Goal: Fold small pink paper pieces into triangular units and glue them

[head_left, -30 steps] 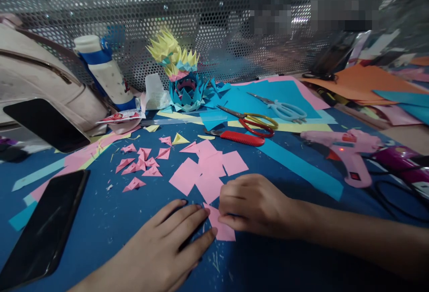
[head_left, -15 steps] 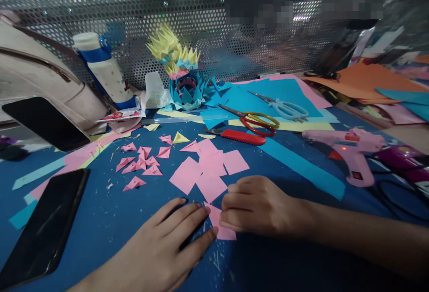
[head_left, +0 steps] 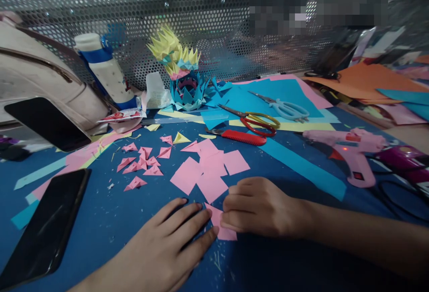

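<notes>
A small piece of pink paper (head_left: 216,221) lies on the blue table between my hands. My left hand (head_left: 164,243) rests with fingers stretched out, the tips of its index finger and thumb on the paper's left edge. Curled fingers of my right hand (head_left: 258,207) press on the paper's right side and hide part of it. Just beyond lie several flat pink paper squares (head_left: 211,188), some overlapping. To their left is a cluster of small folded pink paper triangles (head_left: 136,183), with a yellow folded triangle (head_left: 181,138) behind.
A red-handled cutter (head_left: 243,137), red-and-yellow scissors (head_left: 258,122) and light-blue scissors (head_left: 288,109) lie farther back. A pink glue gun (head_left: 348,144) is at right. Phones (head_left: 47,220), a bottle (head_left: 103,70) and a bag stand left. A folded-paper model (head_left: 186,88) stands behind.
Both hands keep nearly the same pose over the pink paper. The whole view has shifted very slightly; nothing on the table has visibly moved.
</notes>
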`<state>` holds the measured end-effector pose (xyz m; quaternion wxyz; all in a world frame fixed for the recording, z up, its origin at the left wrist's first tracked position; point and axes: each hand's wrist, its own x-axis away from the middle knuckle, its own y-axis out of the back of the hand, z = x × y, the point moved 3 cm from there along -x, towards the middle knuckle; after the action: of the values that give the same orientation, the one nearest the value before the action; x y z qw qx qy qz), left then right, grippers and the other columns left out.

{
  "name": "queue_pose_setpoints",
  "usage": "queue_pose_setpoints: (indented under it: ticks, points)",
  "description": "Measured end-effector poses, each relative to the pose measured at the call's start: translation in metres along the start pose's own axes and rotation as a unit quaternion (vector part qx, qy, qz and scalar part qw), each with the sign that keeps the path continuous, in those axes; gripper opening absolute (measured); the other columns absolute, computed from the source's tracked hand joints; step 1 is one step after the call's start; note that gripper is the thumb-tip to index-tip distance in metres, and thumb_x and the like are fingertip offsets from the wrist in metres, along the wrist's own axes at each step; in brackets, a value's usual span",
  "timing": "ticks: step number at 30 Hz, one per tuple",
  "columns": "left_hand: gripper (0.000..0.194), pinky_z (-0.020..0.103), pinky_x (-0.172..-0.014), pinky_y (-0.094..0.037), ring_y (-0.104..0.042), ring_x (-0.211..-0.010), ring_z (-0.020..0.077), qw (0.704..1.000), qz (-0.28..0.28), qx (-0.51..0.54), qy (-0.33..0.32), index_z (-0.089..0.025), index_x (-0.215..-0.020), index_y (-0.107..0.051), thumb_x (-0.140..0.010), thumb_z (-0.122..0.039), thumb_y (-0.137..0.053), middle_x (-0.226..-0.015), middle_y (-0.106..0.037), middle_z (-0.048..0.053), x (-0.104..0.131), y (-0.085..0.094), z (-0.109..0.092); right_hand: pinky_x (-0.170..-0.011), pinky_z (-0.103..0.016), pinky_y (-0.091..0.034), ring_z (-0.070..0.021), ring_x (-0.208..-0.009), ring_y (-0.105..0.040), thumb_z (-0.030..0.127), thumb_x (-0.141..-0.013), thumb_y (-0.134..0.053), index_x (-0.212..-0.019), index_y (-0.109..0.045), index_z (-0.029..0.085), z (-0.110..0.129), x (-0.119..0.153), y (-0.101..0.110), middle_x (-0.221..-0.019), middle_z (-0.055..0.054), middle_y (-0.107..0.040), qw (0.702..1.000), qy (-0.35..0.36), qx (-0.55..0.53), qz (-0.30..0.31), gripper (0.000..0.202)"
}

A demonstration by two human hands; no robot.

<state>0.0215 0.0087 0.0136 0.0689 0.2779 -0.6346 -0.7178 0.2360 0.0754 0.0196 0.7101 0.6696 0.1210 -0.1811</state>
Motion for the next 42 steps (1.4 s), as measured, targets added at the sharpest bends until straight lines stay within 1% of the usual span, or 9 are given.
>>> queue_pose_setpoints:
  ticks: [7,12,14,22,27,31,34,37,42]
  points:
    - [0.042,0.041,-0.117,-0.027,-0.059,-0.122,0.0223,1.000,-0.012,0.001,0.004,-0.020,-0.134,-0.065,-0.113,-0.025,-0.029,-0.134,-0.067,0.001,-0.003,0.001,-0.001,-0.065,-0.031,-0.040,-0.0139,-0.074,-0.057,0.014,-0.107,-0.045,-0.091,-0.061,0.015,0.000,0.001,-0.001,-0.082,-0.002,-0.065,1.000,0.001,-0.003,-0.013,0.023]
    - [0.043,0.042,-0.115,-0.027,-0.058,-0.124,0.0231,1.000,0.016,-0.012,-0.010,-0.020,-0.136,-0.063,-0.113,-0.025,-0.027,-0.141,-0.063,0.003,-0.004,0.003,-0.001,-0.063,-0.031,-0.039,-0.0142,-0.072,-0.056,0.014,-0.107,-0.044,-0.092,-0.062,0.015,0.000,0.001,0.000,-0.081,-0.002,-0.065,1.000,0.004,0.003,-0.018,0.023]
    - [0.043,0.042,-0.115,-0.027,-0.058,-0.124,0.0236,1.000,0.017,-0.010,-0.010,-0.020,-0.136,-0.063,-0.113,-0.026,-0.028,-0.141,-0.063,0.004,-0.003,0.003,0.000,-0.063,-0.031,-0.039,-0.0142,-0.072,-0.055,0.013,-0.106,-0.043,-0.094,-0.061,0.015,0.000,0.001,-0.001,-0.082,-0.002,-0.064,1.000,0.006,0.001,-0.020,0.022]
    - [0.044,0.044,-0.123,-0.012,-0.055,-0.128,0.0239,1.000,0.003,0.007,0.002,-0.019,-0.139,-0.061,-0.113,-0.028,-0.027,-0.144,-0.060,0.005,0.003,-0.009,-0.002,-0.063,-0.031,-0.040,-0.0143,-0.072,-0.053,0.014,-0.106,-0.046,-0.091,-0.063,0.015,0.001,-0.001,0.000,-0.080,-0.001,-0.064,1.000,0.011,0.000,-0.029,0.022]
    - [0.042,0.042,-0.124,-0.009,-0.056,-0.129,0.0224,0.999,0.031,-0.007,-0.009,-0.019,-0.137,-0.062,-0.112,-0.025,-0.029,-0.142,-0.062,0.005,-0.002,-0.002,-0.002,-0.066,-0.030,-0.040,-0.0136,-0.072,-0.052,0.017,-0.107,-0.045,-0.085,-0.061,0.016,-0.001,-0.001,0.000,-0.081,-0.001,-0.063,1.000,0.004,-0.011,-0.020,0.027]
    - [0.041,0.041,-0.126,-0.006,-0.055,-0.131,0.0204,0.999,0.042,-0.013,-0.009,-0.019,-0.138,-0.062,-0.112,-0.027,-0.031,-0.142,-0.063,0.004,-0.004,0.000,-0.003,-0.069,-0.031,-0.042,-0.0143,-0.074,-0.053,0.030,-0.106,-0.051,-0.086,-0.062,0.019,-0.006,0.000,0.001,-0.085,0.000,-0.066,0.998,-0.029,-0.051,-0.028,0.026]
    - [0.039,0.041,-0.127,-0.002,-0.055,-0.132,0.0199,0.999,0.046,-0.014,-0.006,-0.019,-0.139,-0.060,-0.111,-0.032,-0.036,-0.143,-0.061,0.004,-0.003,-0.001,-0.004,-0.068,-0.032,-0.041,-0.0144,-0.072,-0.053,0.034,-0.107,-0.048,-0.089,-0.065,0.020,-0.009,0.000,0.002,-0.085,0.000,-0.066,0.995,-0.058,-0.058,-0.049,0.028]
    - [0.038,0.041,-0.127,-0.001,-0.056,-0.131,0.0198,0.999,0.038,-0.010,-0.005,-0.020,-0.138,-0.060,-0.109,-0.038,-0.046,-0.144,-0.060,0.003,-0.001,-0.002,-0.004,-0.067,-0.032,-0.039,-0.0149,-0.072,-0.054,0.035,-0.108,-0.044,-0.100,-0.068,0.019,-0.011,0.000,0.000,-0.084,-0.001,-0.064,0.994,-0.064,-0.049,-0.066,0.030]
    - [0.038,0.041,-0.127,0.000,-0.057,-0.130,0.0194,0.999,0.036,-0.014,-0.016,-0.019,-0.137,-0.061,-0.108,-0.041,-0.049,-0.144,-0.061,0.004,0.000,-0.004,-0.001,-0.069,-0.032,-0.038,-0.0150,-0.073,-0.055,0.034,-0.107,-0.046,-0.105,-0.069,0.020,-0.013,0.001,-0.003,-0.086,-0.002,-0.064,0.995,-0.077,-0.054,-0.040,0.027]
